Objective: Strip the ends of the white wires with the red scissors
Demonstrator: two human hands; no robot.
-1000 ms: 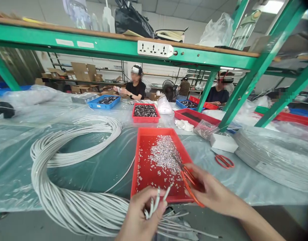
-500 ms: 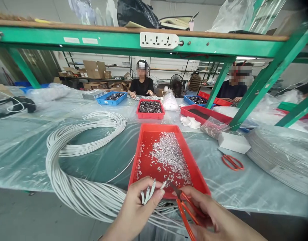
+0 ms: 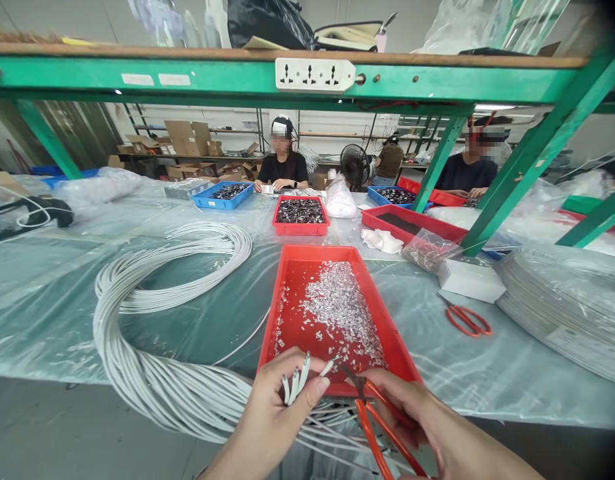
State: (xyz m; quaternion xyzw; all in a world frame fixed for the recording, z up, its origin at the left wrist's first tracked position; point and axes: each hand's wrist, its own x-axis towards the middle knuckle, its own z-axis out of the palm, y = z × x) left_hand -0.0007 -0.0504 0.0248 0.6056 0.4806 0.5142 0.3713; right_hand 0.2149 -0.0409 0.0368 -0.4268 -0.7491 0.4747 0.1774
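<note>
My left hand (image 3: pixel 272 420) is closed round several white cable ends (image 3: pixel 300 375), which stick up over the near rim of a red tray (image 3: pixel 287 267) holding many small silver clippings (image 3: pixel 340 310). My right hand (image 3: pixel 417 420) grips orange-handled scissors (image 3: pixel 372 417), their dark tip right beside the rightmost cable end. The cables run down to a big white coil (image 3: pixel 137 313) lying on the plastic-covered table to the left.
A second pair of orange scissors (image 3: pixel 467 321) and a white box (image 3: pixel 470 280) lie to the right, beside a wrapped cable coil (image 3: pixel 562 300). Further back stand red (image 3: pixel 300 217) and blue trays (image 3: pixel 222 195). Other people sit across the table. Green shelf posts (image 3: pixel 512 160) rise at right.
My head tipped down slightly. My right hand with the scissors came left and down from over the tray toward the cable ends. My left hand kept its hold on the cables.
</note>
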